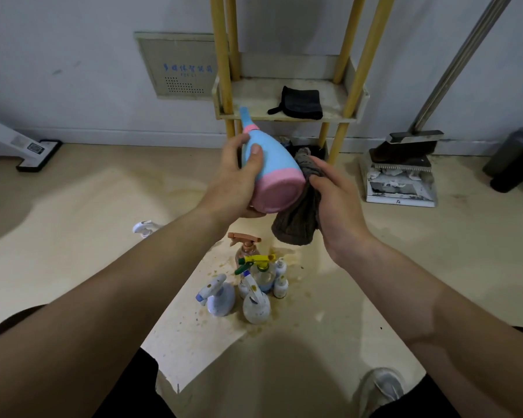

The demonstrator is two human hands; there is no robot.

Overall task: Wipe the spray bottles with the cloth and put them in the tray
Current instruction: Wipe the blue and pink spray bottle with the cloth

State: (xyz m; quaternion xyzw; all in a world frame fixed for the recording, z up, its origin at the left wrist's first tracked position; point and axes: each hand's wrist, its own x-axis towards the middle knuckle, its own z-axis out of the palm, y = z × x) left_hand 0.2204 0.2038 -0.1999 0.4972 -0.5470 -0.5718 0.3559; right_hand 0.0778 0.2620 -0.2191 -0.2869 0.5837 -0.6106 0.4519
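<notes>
My left hand (237, 176) grips a blue and pink bottle (274, 167), tipped so that its pink base faces me and its neck points up and away. My right hand (335, 200) holds a grey-brown cloth (298, 218) against the bottle's right side; the cloth hangs below the hand. On the floor below stand several dirty spray bottles (254, 285), one with a brown trigger (245, 242), one with a yellow and green trigger (258, 262). The tray (357, 107) is the cream lower shelf of a yellow-posted rack behind, with a black cloth (301, 102) lying on it.
A white spray head (144, 228) lies on the floor to the left. A dustpan with a broom (402, 173) stands at the right by the wall, a dark bin (517, 158) beyond it. The floor around the bottles is stained. My shoe (381, 387) shows at the bottom.
</notes>
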